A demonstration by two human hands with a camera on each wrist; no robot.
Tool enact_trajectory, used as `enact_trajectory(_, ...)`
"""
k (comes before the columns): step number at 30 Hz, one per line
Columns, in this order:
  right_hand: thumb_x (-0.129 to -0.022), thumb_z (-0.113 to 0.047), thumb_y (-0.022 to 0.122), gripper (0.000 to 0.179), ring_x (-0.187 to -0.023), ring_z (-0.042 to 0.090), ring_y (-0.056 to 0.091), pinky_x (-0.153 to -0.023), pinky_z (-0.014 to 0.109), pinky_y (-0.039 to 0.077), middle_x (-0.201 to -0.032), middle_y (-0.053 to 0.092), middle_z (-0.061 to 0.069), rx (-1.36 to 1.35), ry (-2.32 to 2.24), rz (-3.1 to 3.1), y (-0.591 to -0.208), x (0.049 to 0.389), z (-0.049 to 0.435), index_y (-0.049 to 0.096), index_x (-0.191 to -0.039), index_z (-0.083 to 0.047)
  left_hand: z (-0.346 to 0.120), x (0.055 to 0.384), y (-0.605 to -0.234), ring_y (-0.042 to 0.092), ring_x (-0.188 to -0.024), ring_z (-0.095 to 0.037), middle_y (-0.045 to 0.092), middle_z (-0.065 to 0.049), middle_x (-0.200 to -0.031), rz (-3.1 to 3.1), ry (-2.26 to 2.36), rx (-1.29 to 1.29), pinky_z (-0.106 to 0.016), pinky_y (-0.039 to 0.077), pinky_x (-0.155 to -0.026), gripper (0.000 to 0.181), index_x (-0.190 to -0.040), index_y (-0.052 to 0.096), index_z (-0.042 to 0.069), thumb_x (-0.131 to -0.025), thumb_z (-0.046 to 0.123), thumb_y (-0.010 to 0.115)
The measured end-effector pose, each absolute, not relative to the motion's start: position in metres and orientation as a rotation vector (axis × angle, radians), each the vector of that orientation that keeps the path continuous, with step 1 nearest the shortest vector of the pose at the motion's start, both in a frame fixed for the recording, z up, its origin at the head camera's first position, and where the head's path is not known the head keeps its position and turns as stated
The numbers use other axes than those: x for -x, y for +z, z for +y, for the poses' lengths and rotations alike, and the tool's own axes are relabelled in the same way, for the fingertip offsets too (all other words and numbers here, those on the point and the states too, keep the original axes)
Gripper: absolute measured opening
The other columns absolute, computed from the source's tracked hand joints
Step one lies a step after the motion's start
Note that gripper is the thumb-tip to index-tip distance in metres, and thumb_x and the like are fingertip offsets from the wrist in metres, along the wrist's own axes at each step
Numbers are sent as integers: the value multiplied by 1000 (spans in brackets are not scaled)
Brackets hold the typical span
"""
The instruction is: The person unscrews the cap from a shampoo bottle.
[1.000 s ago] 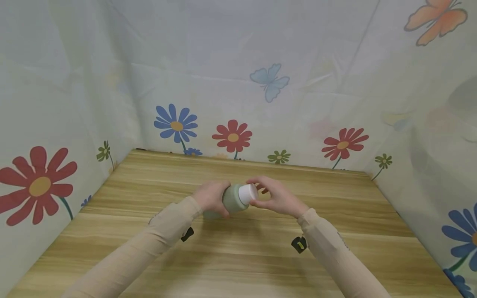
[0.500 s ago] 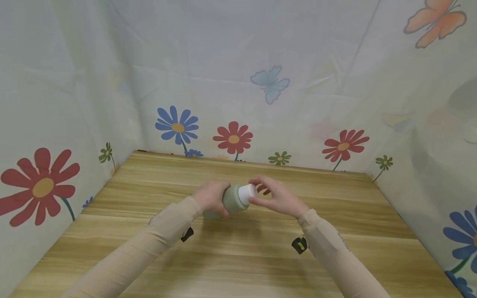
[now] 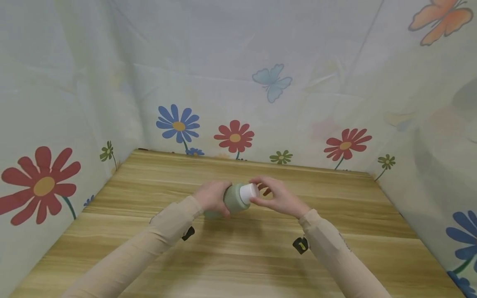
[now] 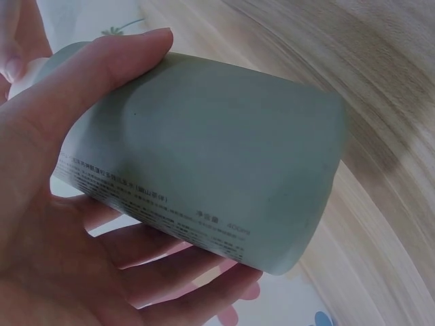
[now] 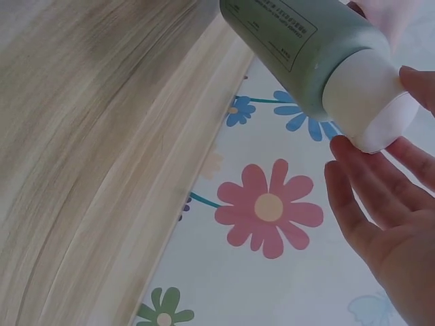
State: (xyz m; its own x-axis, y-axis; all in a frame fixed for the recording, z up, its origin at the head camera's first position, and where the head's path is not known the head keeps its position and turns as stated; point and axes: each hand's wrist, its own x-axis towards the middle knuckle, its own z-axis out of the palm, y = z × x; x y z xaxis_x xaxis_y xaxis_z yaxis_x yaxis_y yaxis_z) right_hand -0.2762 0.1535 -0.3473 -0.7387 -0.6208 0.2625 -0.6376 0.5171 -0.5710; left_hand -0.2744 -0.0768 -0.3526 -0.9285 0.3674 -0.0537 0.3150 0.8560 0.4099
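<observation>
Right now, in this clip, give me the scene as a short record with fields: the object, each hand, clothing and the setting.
bottle: pale green, tilted, printed text on its side
cap: white, on the bottle's end nearer the right hand
left hand: grips the bottle's body
right hand: pinches the cap
sleeves: beige, long
table: wood-grain top
backdrop: pale, printed with flowers and butterflies

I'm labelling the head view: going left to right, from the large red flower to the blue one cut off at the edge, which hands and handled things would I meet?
Large red flower → left hand → pale green bottle → white cap → right hand → blue flower.
</observation>
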Motion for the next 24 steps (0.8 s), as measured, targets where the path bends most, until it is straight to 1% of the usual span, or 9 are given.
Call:
enact_trajectory(4, -85, -23, 74, 49, -104, 21, 61, -86, 45, 55, -123, 64, 5, -1136, 1016, -2700, -347, 276, 154, 55, -129, -11, -77, 275, -352, 62, -99, -23, 67, -7, -113, 2906, 601, -547, -45, 51, -91, 69, -120, 57, 11, -61, 24, 91)
enact_trajectory(9, -85, -23, 74, 49, -104, 18, 61, -86, 40, 55, -123, 64, 3, -1148, 983, -2686, -347, 276, 155, 56, -129, -13, -77, 276, -351, 62, -98, -22, 67, -6, -111, 2909, 598, -558, -44, 51, -90, 68, -118, 57, 12, -60, 24, 92)
enact_trajectory(11, -85, -22, 74, 49, -104, 18, 61, -86, 40, 55, -124, 64, 3, -1153, 981, -2681, -347, 276, 155, 56, -129, -13, -76, 276, -351, 62, -99, -23, 67, -6, -112, 2909, 598, -559, -44, 51, -90, 69, -118, 58, 12, -60, 24, 92)
enact_trajectory(16, -85, -24, 74, 50, -105, 19, 61, -87, 46, 54, -125, 63, 4, -1161, 996, -2674, -348, 276, 156, 55, -131, -13, -76, 275, -350, 62, -98, -23, 67, -7, -111, 2910, 591, -563, -44, 52, -90, 69, -118, 58, 11, -60, 24, 92)
enact_trajectory(24, -86, -28, 73, 52, -108, 20, 60, -88, 44, 53, -129, 62, 4, -1125, 1036, -2702, -349, 276, 156, 53, -133, -14, -77, 275, -351, 62, -97, -23, 67, -6, -111, 2909, 582, -568, -44, 52, -89, 69, -118, 57, 11, -60, 25, 92)
